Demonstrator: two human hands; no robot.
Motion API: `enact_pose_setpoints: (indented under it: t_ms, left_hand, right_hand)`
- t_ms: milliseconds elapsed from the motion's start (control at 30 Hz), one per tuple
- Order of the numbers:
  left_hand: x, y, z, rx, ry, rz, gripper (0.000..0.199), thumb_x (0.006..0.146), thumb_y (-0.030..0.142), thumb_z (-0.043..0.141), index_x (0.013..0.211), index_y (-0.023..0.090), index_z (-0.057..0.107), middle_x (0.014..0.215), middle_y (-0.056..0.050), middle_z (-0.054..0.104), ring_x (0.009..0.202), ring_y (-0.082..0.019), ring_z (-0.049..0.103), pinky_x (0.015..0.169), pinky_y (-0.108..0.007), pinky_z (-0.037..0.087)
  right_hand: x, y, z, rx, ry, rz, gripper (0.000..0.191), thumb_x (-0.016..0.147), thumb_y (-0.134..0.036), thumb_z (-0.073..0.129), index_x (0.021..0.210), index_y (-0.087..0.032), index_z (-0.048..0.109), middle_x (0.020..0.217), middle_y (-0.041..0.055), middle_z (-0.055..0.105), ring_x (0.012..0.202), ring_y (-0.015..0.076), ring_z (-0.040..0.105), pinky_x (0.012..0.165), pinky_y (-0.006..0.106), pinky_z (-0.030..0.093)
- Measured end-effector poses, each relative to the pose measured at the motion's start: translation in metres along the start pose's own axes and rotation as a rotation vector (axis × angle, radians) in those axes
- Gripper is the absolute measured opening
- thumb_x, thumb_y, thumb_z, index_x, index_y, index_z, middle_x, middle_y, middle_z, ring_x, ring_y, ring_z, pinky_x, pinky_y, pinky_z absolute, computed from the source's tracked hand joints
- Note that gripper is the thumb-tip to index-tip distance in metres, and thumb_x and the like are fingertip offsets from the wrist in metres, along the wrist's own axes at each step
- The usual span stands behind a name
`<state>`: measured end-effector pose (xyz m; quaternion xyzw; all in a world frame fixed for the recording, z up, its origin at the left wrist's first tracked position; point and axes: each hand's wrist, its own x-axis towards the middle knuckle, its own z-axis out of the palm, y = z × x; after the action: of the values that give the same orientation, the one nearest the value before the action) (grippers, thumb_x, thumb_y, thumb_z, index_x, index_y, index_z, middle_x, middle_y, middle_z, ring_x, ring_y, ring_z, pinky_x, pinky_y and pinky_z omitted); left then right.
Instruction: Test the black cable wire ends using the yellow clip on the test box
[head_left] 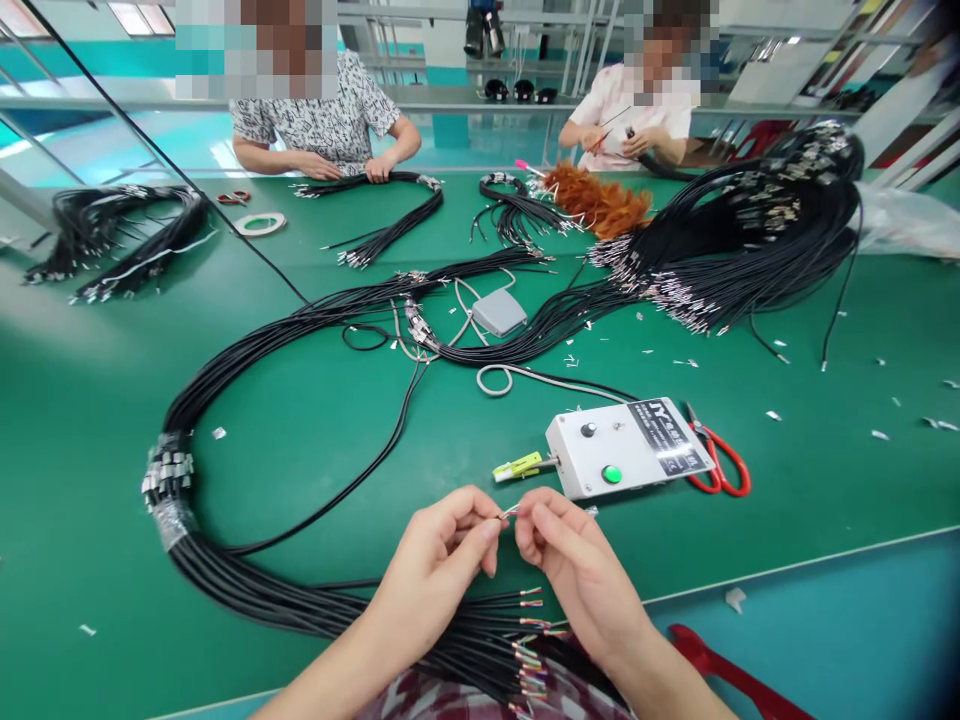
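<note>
My left hand [442, 560] and my right hand [566, 550] meet just in front of the grey-white control box [626, 450]. Thin coloured wires [510, 512] run between their fingertips, pinched from both sides. Below my hands lies a bundle of black cables [277, 600] with stripped, coloured wire ends [531, 655] close to my body. The bundle curves round to the left, where clear wrap and white labels [169, 480] hold it. A yellow-green clip [517, 467] sticks out from the box's left side, and a green button on the box is lit.
Red-handled scissors [724, 465] lie right of the box. A large cable pile [750, 230] fills the back right, another bundle [120, 235] the back left. A grey pedal-like piece [499, 312] sits mid-table. Two people handle cables across the table [300, 380].
</note>
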<state>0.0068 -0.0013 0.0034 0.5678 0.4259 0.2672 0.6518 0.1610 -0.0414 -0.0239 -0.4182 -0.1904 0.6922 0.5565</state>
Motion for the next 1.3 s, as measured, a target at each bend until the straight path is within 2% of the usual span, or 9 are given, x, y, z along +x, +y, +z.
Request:
enact_pose_setpoints:
  t_ms: [300, 433, 567, 700, 867, 1033, 1133, 1233, 1300]
  left_hand:
    - [0.000, -0.001, 0.001, -0.007, -0.010, -0.021, 0.030, 0.092, 0.044, 0.054, 0.080, 0.016, 0.058, 0.058, 0.002, 0.056, 0.045, -0.008, 0.032, 0.041, -0.020, 0.021]
    - [0.001, -0.001, 0.001, -0.026, -0.005, -0.031, 0.034, 0.091, 0.049, 0.054, 0.080, 0.017, 0.058, 0.058, 0.002, 0.055, 0.045, -0.008, 0.033, 0.041, -0.021, 0.022]
    - [0.001, -0.002, 0.002, -0.034, -0.003, -0.035, 0.036, 0.090, 0.051, 0.056, 0.078, 0.017, 0.058, 0.057, 0.003, 0.055, 0.044, -0.008, 0.033, 0.040, -0.020, 0.023]
    - [0.001, -0.002, 0.002, -0.080, -0.001, -0.048, 0.036, 0.088, 0.051, 0.058, 0.080, 0.017, 0.056, 0.057, 0.003, 0.056, 0.043, -0.007, 0.033, 0.040, -0.020, 0.021]
    - [0.001, -0.004, 0.002, -0.055, -0.019, -0.042, 0.033, 0.091, 0.048, 0.056, 0.080, 0.017, 0.056, 0.058, 0.003, 0.056, 0.043, -0.007, 0.032, 0.039, -0.019, 0.021]
    - [-0.001, -0.004, 0.001, -0.081, 0.024, -0.033, 0.033, 0.090, 0.049, 0.057, 0.080, 0.017, 0.057, 0.057, 0.003, 0.056, 0.043, -0.007, 0.033, 0.040, -0.019, 0.022]
    - [-0.001, -0.004, 0.000, -0.105, 0.050, -0.050, 0.033, 0.088, 0.049, 0.059, 0.082, 0.016, 0.057, 0.057, 0.003, 0.057, 0.042, -0.007, 0.033, 0.040, -0.020, 0.022]
    - [-0.001, -0.004, 0.001, -0.083, 0.042, -0.053, 0.028, 0.090, 0.043, 0.057, 0.082, 0.016, 0.057, 0.057, 0.003, 0.058, 0.043, -0.007, 0.033, 0.041, -0.020, 0.023]
    - [-0.001, -0.004, 0.001, -0.023, 0.039, -0.017, 0.023, 0.091, 0.037, 0.056, 0.081, 0.017, 0.059, 0.058, 0.003, 0.057, 0.046, -0.008, 0.039, 0.045, -0.021, 0.028]
  right_hand:
    - [0.006, 0.002, 0.006, -0.084, 0.023, -0.029, 0.030, 0.072, -0.045, 0.080, 0.075, -0.019, 0.067, 0.061, -0.0028, 0.057, 0.059, 0.0107, 0.045, 0.059, 0.024, 0.037]
    - [0.007, 0.006, 0.006, -0.238, 0.041, -0.148, 0.026, 0.075, -0.045, 0.077, 0.081, -0.020, 0.071, 0.070, -0.0001, 0.064, 0.063, 0.0122, 0.051, 0.061, 0.025, 0.042]
    - [0.004, 0.003, 0.006, -0.430, 0.081, -0.289, 0.020, 0.077, -0.039, 0.075, 0.074, -0.020, 0.069, 0.072, -0.0004, 0.064, 0.061, 0.0118, 0.053, 0.059, 0.025, 0.044]
    - [-0.002, -0.004, 0.001, -0.466, 0.098, -0.316, 0.023, 0.082, -0.039, 0.068, 0.070, -0.020, 0.062, 0.062, -0.0035, 0.057, 0.057, 0.0110, 0.053, 0.059, 0.024, 0.044]
    - [0.001, 0.000, 0.002, -0.560, 0.121, -0.330, 0.018, 0.081, -0.037, 0.070, 0.087, -0.020, 0.068, 0.072, 0.0000, 0.063, 0.063, 0.0132, 0.055, 0.060, 0.026, 0.045]
    - [0.000, 0.000, 0.007, -0.696, 0.108, -0.499, 0.018, 0.086, -0.032, 0.066, 0.072, -0.021, 0.065, 0.072, -0.0005, 0.058, 0.060, 0.0118, 0.049, 0.055, 0.026, 0.038]
    - [-0.021, -0.014, -0.010, -0.731, -0.014, -0.445, 0.026, 0.094, -0.032, 0.056, 0.070, -0.021, 0.058, 0.066, -0.0024, 0.053, 0.058, 0.0121, 0.049, 0.056, 0.027, 0.039]
    - [-0.045, -0.029, -0.035, -1.027, -0.391, -0.323, 0.040, 0.097, -0.030, 0.051, 0.057, -0.021, 0.055, 0.055, -0.0025, 0.054, 0.055, 0.0127, 0.051, 0.058, 0.029, 0.038]
    - [-0.053, -0.034, -0.043, -1.216, -0.354, -0.337, 0.025, 0.090, -0.027, 0.061, 0.065, -0.023, 0.062, 0.060, -0.0022, 0.061, 0.057, 0.0132, 0.053, 0.060, 0.029, 0.039]
